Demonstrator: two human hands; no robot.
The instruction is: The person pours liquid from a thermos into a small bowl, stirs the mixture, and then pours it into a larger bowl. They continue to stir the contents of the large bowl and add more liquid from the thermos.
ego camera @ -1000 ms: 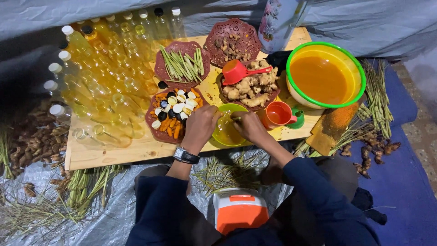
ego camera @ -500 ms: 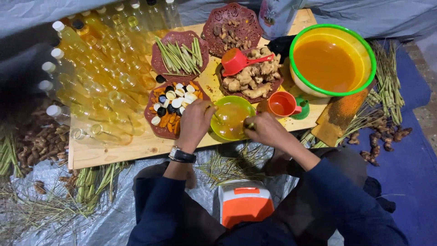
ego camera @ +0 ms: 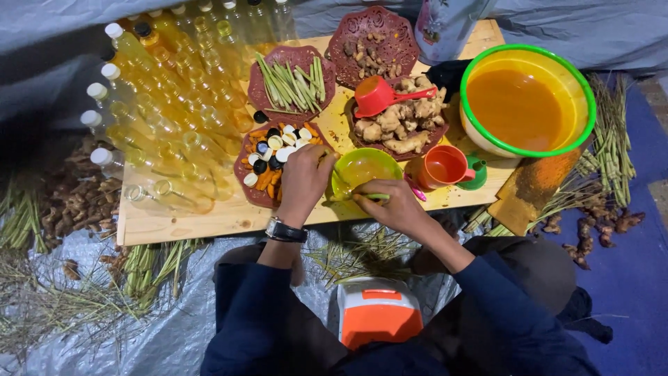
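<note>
A small green bowl [ego camera: 367,167] of yellow liquid sits at the near edge of the wooden board [ego camera: 181,219]. My left hand [ego camera: 303,179], with a black wristwatch, grips the bowl's left rim and lies partly over a dark red plate of bottle caps [ego camera: 263,154]. My right hand [ego camera: 391,206] is closed around a thin green handle [ego camera: 370,197] that lies along the bowl's near rim. What the handle belongs to is hidden by my fingers.
Several clear bottles of yellow liquid [ego camera: 163,118] fill the board's left. Behind the bowl are plates of lemongrass stalks [ego camera: 291,78], ginger [ego camera: 400,125] and roots [ego camera: 372,43], a red scoop [ego camera: 376,96], an orange cup [ego camera: 444,167] and a big green-rimmed basin [ego camera: 525,97]. An orange-and-white box [ego camera: 379,317] rests on my lap.
My right hand has drawn back from over the bowl to its near rim. My left hand has stayed at the bowl's left side.
</note>
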